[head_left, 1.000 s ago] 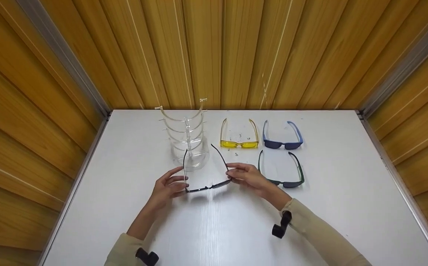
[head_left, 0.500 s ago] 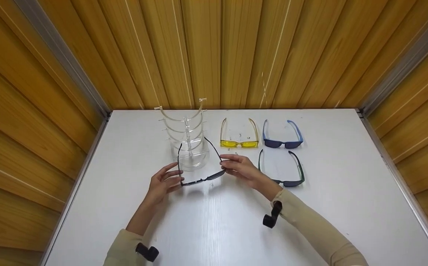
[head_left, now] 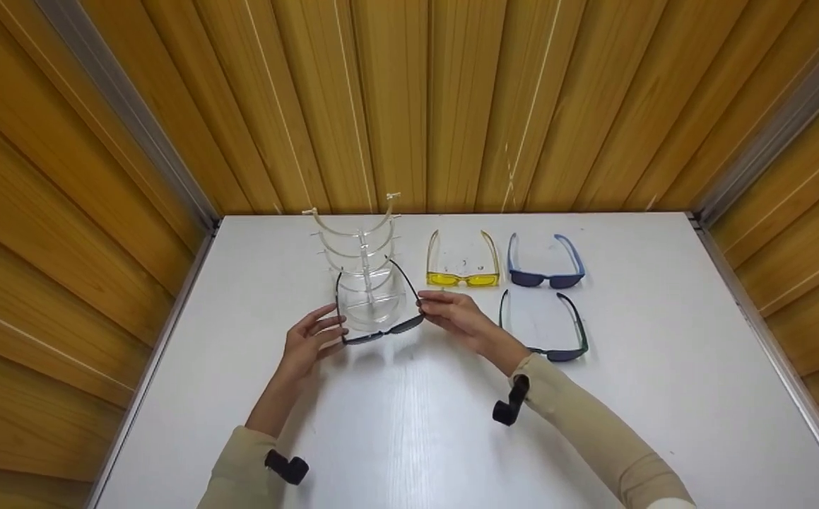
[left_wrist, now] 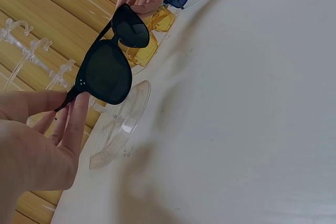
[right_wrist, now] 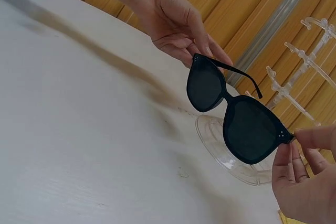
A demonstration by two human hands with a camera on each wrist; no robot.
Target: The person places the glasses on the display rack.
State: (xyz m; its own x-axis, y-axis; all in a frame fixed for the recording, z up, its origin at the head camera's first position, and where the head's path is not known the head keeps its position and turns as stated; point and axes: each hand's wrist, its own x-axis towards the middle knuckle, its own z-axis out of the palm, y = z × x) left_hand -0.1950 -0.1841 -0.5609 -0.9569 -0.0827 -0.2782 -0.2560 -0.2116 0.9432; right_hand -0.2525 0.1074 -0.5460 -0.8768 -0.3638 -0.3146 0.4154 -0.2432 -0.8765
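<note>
Black sunglasses [head_left: 384, 333] with dark lenses are held up off the table between both hands, temples unfolded and pointing away. My left hand [head_left: 308, 344] pinches the left temple close to its hinge. On the other side my right hand [head_left: 462, 319] pinches the right temple near the frame corner. Just behind the sunglasses stands a clear tiered eyewear stand [head_left: 364, 258], its curved arms carrying no glasses. In the head view the temple tips overlap the stand's lower tiers; whether they touch cannot be told. The left wrist view shows the stand's round base [left_wrist: 126, 124] beyond the lenses.
Yellow-lensed glasses [head_left: 463, 280], blue sunglasses [head_left: 546, 280] and green-and-black sunglasses [head_left: 563, 353] lie unfolded to the right of the stand on the white table [head_left: 409, 438]. A wood-slat wall [head_left: 444, 106] rises behind the table.
Both hands have carried the black sunglasses forward and slightly left, closer to the stand. The other glasses and the stand have stayed in place.
</note>
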